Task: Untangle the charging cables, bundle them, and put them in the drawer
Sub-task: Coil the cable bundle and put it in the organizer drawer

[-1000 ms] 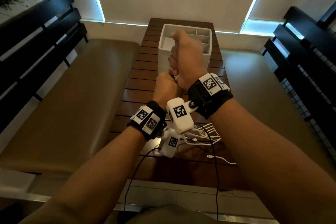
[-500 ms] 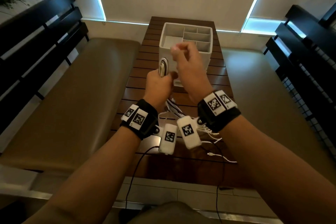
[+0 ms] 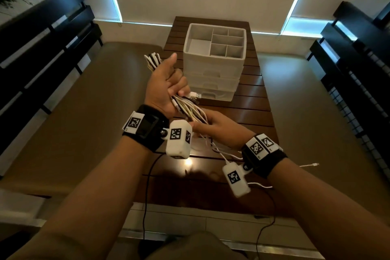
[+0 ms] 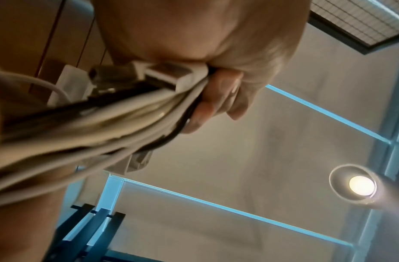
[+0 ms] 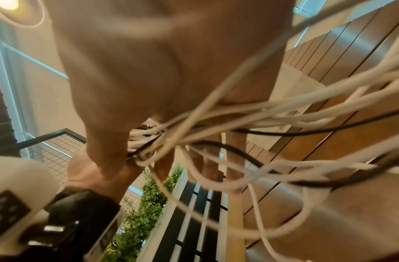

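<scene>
- Olive-brown padded bench seat (image 3: 69,112) w/ black slatted backrest sits far left; not involved in the task.
- L hand (image 3: 163,84): palm up, raised above the dark brown slatted wooden table (image 3: 249,110). Fingers curled round the gathered bundle of white and black charging cables (image 3: 185,104); thumb extended up. Looped cable ends stick out past the far side of the palm; a silver USB plug (image 3: 197,95) protrudes at the fingertips.
- L wrist view confirms: fingers (image 4: 218,92) clamped on the cable bunch, plugs jammed against the palm.
- R hand (image 3: 217,126): lower, nearer the body, just beside the L wrist. Closed round the trailing part of the same bundle. R wrist view is blurred; strands fan out loose below the grip, still crossing each other.
- Slack tails hang from the R hand to the table; one white cable end (image 3: 310,164) lies on the surface, far right.
- White plastic drawer unit w/ divided top tray (image 3: 215,63) stands on the table beyond both hands, apart from them. All drawers appear closed.
- Step in hand (est.): bundling. Untangling looks mostly done; coil is not yet tidy.
- Next move calls for (est.): R hand to draw up the remaining slack and lay it into the L-hand coil, keeping L grip firm so loops don't spring. After that, one hand must be freed to pull a drawer open.
</scene>
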{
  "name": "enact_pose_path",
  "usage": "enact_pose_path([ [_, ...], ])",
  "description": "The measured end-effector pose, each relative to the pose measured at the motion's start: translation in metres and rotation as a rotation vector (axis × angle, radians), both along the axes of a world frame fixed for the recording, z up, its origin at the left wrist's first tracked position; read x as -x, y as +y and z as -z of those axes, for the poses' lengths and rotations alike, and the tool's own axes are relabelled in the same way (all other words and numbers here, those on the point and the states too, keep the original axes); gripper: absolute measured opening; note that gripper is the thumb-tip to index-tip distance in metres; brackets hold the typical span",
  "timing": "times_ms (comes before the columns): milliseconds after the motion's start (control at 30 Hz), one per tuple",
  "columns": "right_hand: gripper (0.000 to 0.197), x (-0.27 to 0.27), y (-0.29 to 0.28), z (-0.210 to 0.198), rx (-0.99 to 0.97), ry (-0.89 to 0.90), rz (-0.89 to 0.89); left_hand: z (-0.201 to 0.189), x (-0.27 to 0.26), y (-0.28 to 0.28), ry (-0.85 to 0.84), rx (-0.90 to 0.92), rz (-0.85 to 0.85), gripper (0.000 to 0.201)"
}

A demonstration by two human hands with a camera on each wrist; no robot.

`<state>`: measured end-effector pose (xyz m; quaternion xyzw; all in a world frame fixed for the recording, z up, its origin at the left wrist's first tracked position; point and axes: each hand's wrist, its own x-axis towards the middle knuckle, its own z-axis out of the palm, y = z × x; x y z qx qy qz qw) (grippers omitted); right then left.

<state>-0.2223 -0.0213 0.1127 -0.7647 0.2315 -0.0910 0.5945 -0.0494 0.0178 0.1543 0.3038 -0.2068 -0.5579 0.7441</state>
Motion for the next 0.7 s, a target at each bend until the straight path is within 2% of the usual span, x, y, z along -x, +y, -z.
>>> enact_pose_path([
  [167, 0.032, -0.005, 0.006, -0.023, -0.110, -0.113, -0.036, -0.027, -0.009, 0.003, 0.033, 0.156, 0.045, 0.062],
  [267, 0.025, -0.011, 0.007, -0.037, 0.009, -0.116, 0.009, -0.043, -0.018, 0.003, 0.006, 0.203, 0.063, 0.063],
  [300, 0.032, -0.014, 0.004, -0.036, 0.081, -0.108, 0.053, -0.046, -0.020, 0.003, -0.014, 0.201, 0.066, 0.064],
  [400, 0.071, -0.019, -0.001, -0.030, 0.246, -0.099, 0.180, -0.045, -0.023, 0.004, -0.047, 0.181, 0.067, 0.064],
  [433, 0.070, -0.021, -0.003, -0.026, 0.297, -0.093, 0.167, -0.042, -0.022, 0.003, -0.040, 0.175, 0.063, 0.063],
  [500, 0.047, -0.025, -0.002, -0.025, 0.336, -0.066, 0.095, -0.037, -0.022, 0.003, -0.016, 0.174, 0.052, 0.063],
  [567, 0.035, -0.026, -0.001, -0.026, 0.309, -0.071, 0.057, -0.035, -0.023, 0.002, 0.003, 0.179, 0.043, 0.064],
  [633, 0.026, -0.021, -0.001, -0.027, 0.189, -0.096, 0.006, -0.035, -0.029, 0.002, 0.010, 0.181, 0.033, 0.064],
  [700, 0.012, -0.012, 0.002, -0.031, -0.013, -0.103, -0.039, -0.034, -0.036, 0.002, -0.004, 0.164, 0.030, 0.065],
])
